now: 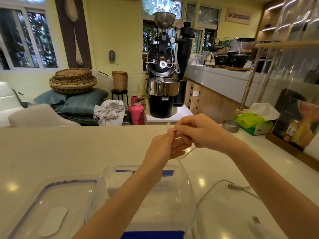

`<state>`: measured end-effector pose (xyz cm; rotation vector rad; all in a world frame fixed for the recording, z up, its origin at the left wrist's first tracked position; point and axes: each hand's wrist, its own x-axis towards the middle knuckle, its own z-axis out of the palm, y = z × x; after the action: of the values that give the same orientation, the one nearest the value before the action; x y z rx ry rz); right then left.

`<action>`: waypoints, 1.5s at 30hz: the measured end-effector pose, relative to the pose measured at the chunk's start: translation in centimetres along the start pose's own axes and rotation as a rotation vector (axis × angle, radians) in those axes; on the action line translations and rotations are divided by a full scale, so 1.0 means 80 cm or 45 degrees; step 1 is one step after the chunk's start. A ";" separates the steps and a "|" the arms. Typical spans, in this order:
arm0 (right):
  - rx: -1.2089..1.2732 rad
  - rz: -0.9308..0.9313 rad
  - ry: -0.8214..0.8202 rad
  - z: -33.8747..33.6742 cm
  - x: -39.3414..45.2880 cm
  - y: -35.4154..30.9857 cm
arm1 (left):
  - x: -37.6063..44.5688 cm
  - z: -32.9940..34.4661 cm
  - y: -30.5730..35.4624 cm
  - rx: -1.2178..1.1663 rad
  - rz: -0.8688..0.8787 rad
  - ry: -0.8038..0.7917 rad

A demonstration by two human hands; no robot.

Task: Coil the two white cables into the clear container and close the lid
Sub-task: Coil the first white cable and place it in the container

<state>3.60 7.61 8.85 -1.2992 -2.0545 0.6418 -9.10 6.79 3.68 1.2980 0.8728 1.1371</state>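
I see warm, bright indoor light; ceiling lamps glare as round spots on the glossy surface (51,152). Edges bow and blur.

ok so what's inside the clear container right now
No cable shows inside the clear container; only white counter and blue tape show through it. The left forearm covers its middle. Both hands hold one white cable above it.

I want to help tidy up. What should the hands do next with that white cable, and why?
Probably start winding the cable into a loop. Both hands, left and right, pinch one end above the open container, the rest trails loose to a plug on the counter, and the lid lies off.
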 end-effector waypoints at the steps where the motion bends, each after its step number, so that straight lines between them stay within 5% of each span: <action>1: -0.099 -0.087 0.054 0.008 -0.005 -0.003 | 0.002 -0.002 0.000 -0.042 -0.005 0.028; 9: -0.359 -0.322 0.131 0.059 -0.040 -0.006 | 0.011 -0.011 0.011 -0.422 -0.139 0.134; 12: -0.675 -0.507 0.168 0.080 -0.053 0.005 | 0.015 -0.027 0.026 -0.615 -0.157 0.080; 17: -0.793 -0.683 0.305 0.089 -0.053 0.035 | 0.018 -0.039 0.036 -0.634 -0.097 -0.009; 21: -0.795 -0.626 0.204 0.087 -0.051 0.047 | 0.012 -0.031 0.046 -0.636 -0.072 -0.073; 29: -0.835 -0.424 0.015 0.044 -0.020 0.038 | -0.013 -0.011 0.036 -0.239 -0.146 -0.318; 33: -1.031 -0.650 0.010 0.024 -0.002 0.057 | -0.016 -0.014 0.026 -0.081 -0.187 -0.289; 35: -1.210 -0.592 0.010 0.017 0.009 0.060 | -0.017 -0.016 0.023 0.013 -0.191 -0.299; 45: -1.106 -0.419 0.171 0.000 0.005 0.006 | -0.008 -0.010 0.019 0.255 -0.141 -0.083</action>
<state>3.75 8.18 8.58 -1.3158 -2.4384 -0.5417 -10.23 6.30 4.98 1.4231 1.0175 0.9334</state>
